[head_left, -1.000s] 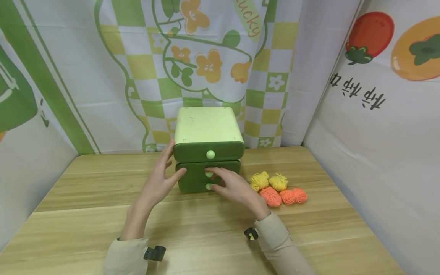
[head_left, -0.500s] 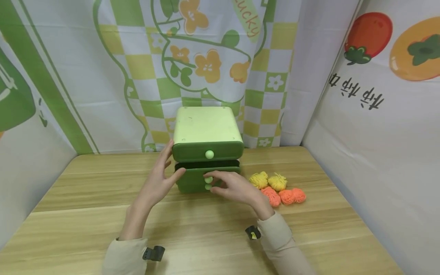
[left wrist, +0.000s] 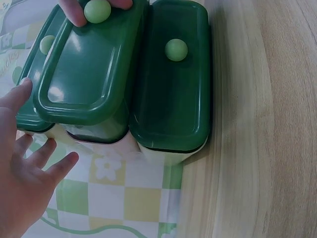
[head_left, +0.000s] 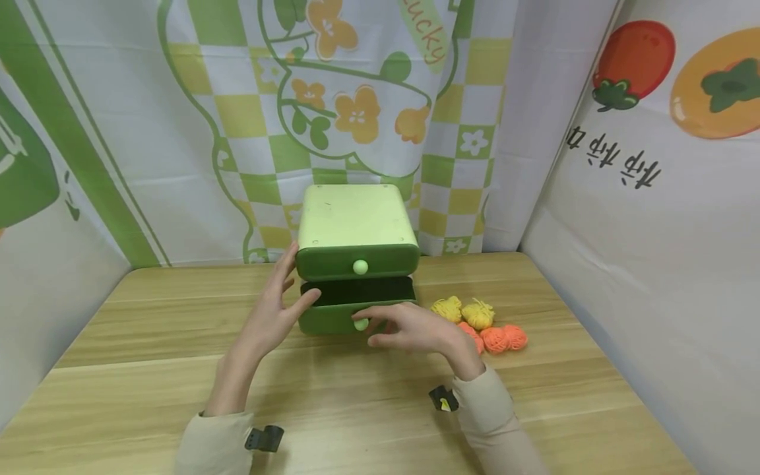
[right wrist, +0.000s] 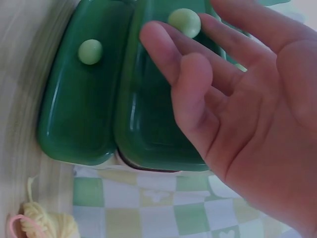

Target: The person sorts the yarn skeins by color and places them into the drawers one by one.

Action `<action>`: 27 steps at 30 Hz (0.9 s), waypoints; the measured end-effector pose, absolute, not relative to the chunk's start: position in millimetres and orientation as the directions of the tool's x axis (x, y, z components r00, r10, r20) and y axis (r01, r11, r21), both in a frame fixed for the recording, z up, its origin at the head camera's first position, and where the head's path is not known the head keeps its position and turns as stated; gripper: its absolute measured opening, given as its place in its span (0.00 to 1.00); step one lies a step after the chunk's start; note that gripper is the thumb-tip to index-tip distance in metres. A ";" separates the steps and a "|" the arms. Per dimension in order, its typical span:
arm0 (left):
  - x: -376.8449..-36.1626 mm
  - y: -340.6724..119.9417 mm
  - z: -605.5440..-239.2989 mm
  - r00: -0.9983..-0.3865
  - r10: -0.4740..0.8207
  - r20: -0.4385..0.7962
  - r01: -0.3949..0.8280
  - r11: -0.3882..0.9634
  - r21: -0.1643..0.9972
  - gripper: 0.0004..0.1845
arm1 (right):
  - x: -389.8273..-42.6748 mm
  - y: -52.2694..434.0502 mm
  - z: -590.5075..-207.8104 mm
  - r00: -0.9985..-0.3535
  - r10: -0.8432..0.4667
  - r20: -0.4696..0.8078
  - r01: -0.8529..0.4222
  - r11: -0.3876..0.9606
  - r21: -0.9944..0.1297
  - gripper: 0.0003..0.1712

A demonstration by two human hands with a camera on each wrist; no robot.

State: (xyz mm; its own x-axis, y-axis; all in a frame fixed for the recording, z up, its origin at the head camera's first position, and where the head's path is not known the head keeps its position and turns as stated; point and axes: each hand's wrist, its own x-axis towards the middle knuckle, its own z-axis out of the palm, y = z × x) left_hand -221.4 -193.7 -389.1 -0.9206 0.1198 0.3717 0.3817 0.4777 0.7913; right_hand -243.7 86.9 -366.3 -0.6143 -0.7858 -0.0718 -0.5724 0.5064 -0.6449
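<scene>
A small green cabinet (head_left: 356, 214) with three drawers stands at the back of the table. Its middle drawer (head_left: 323, 318) is pulled partly out, and the dark inside shows above its front. My right hand (head_left: 418, 328) holds that drawer's round pale knob (right wrist: 184, 23) between its fingers. My left hand (head_left: 267, 323) is spread at the cabinet's left side, fingers beside the top drawer (head_left: 326, 262) and thumb in front. In the left wrist view the bottom drawer (left wrist: 171, 99) is pushed in, its knob (left wrist: 176, 50) free.
Right of the cabinet lie two yellow yarn balls (head_left: 477, 314) and several orange yarn bundles (head_left: 495, 340), partly behind the right hand. A patterned curtain (head_left: 237, 119) hangs behind the wooden table (head_left: 148, 369), and a printed white sheet (head_left: 641, 264) borders it on the right.
The middle drawer has slid from closed to partly out, toward the viewer, with my right hand moving back on its knob. My left hand has stayed at the cabinet's side.
</scene>
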 end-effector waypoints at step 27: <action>-221.6 -191.9 -386.9 -0.911 0.123 0.394 0.406 0.441 0.801 0.46 | -229.9 89.5 -351.6 -0.543 -0.820 -0.183 -0.563 0.517 -0.645 0.28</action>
State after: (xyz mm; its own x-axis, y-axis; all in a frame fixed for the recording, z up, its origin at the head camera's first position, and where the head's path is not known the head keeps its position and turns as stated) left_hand -221.6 -191.9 -386.9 -0.9110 0.1231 0.3937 0.4056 0.4409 0.8007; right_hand -229.9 89.5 -351.6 -0.5428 -0.8197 -0.1829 -0.5633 0.5168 -0.6447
